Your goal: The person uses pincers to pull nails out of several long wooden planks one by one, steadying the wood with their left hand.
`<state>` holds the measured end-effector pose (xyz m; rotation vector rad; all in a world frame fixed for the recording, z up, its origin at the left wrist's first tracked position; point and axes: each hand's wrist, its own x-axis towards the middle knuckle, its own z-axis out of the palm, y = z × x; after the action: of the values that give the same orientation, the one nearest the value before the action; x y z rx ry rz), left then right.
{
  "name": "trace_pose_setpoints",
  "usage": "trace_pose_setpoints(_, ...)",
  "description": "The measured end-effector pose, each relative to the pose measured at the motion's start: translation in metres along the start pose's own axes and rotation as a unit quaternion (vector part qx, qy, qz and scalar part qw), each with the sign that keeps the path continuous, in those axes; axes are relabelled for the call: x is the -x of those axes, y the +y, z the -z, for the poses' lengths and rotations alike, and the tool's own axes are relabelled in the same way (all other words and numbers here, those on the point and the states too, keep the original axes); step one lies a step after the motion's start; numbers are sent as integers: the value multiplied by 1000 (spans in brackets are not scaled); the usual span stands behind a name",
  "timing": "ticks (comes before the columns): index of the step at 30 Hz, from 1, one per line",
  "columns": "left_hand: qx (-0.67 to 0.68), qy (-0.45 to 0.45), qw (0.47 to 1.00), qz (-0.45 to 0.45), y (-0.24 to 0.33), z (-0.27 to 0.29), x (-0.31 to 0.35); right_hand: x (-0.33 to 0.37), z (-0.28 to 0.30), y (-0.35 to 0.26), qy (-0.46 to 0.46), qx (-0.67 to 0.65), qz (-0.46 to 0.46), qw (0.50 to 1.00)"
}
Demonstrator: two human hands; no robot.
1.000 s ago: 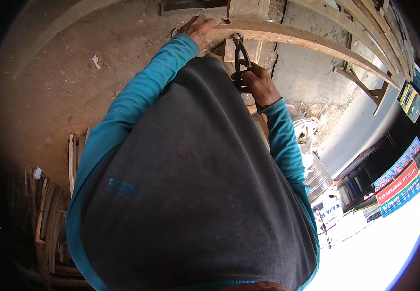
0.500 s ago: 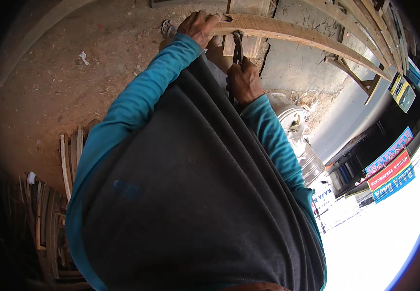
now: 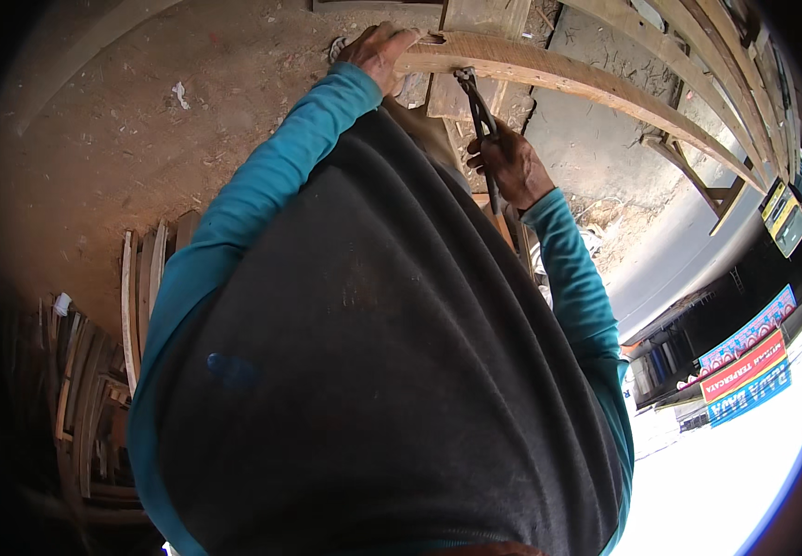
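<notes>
A long wooden beam (image 3: 549, 69) runs across the top of the view, from my left hand toward the far right. There is a dark slot cut in it beside my left fingers. My left hand (image 3: 378, 51) is closed over the beam's left end. My right hand (image 3: 512, 167) grips the handles of dark metal pincers (image 3: 475, 100). The jaws of the pincers touch the near edge of the beam; whether they bite on a nail is too small to tell. Part of the handles is hidden by my fingers.
Under the beam lies a flat board (image 3: 461, 97). More long timbers (image 3: 707, 56) lean at the upper right, near a road (image 3: 679, 269) and hanging banners (image 3: 744, 366). At the lower left stands a stack of wood pieces (image 3: 95, 398) on the dirt floor (image 3: 123, 157).
My right hand has moved right and toward me, and its fingers have loosened somewhat on the pincers, whose handles now slant more. My left hand stays on the beam. The view has shifted slightly.
</notes>
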<state>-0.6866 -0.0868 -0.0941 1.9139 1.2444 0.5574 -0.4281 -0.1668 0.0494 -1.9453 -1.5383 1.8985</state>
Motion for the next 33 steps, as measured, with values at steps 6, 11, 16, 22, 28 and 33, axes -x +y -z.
trace_pose_setpoints(6, -28, -21, 998, 49, -11, -4, 0, 1, -16, -38, -5, -150, -38, 988)
trace_pose_setpoints(11, 54, -33, 996, 56, -34, -23, -10, -9, -21, -55, -44, -176, -30, 983)
trace_pose_setpoints(16, -15, -80, 996, 46, -5, 7, -13, -13, -35, -68, -79, -352, -131, 923)
trace_pose_setpoints(22, -6, -68, 998, -14, -10, 2, -10, -13, -61, -70, -118, -577, -149, 794)
trace_pose_setpoints(28, -5, -46, 998, -42, -17, -1, 2, -13, -79, -65, -105, -632, -112, 760)
trace_pose_setpoints(33, 25, -42, 998, -50, -21, -4, 2, -14, -78, -74, -71, -641, -144, 750)
